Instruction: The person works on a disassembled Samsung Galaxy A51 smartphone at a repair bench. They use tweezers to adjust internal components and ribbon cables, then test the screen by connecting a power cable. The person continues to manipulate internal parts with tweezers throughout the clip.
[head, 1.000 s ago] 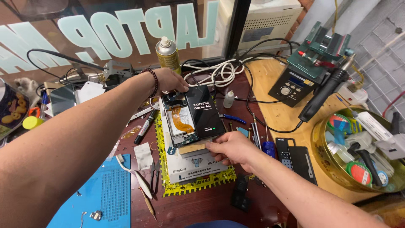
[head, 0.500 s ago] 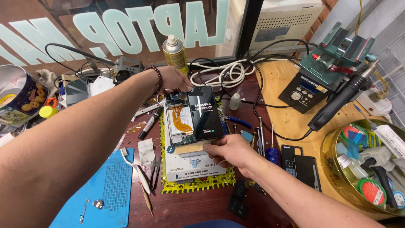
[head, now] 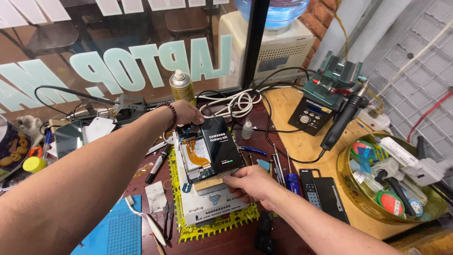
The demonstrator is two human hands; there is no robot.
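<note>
An opened smartphone [head: 198, 158] with an orange flex cable lies on a white box [head: 212, 208] on the workbench. A black screen panel [head: 219, 145] rests tilted over its right half. My left hand [head: 186, 113], with a bead bracelet at the wrist, grips the far end of the phone. The fingers of my right hand [head: 252, 184] press on the near end of the phone and the panel's lower edge. The box sits on a yellow mat [head: 207, 226].
A spray can [head: 181, 86] and coiled white cable [head: 231, 104] stand behind the phone. A soldering station [head: 318, 108] with its black handle is at right, beside a glass bowl [head: 347, 189] of tools. Tweezers, pens and a blue mat [head: 118, 233] lie at left.
The camera view has risen and shifted, so the phone sits lower in view. Both hands keep their hold on the phone; the screen panel stays tilted over it.
</note>
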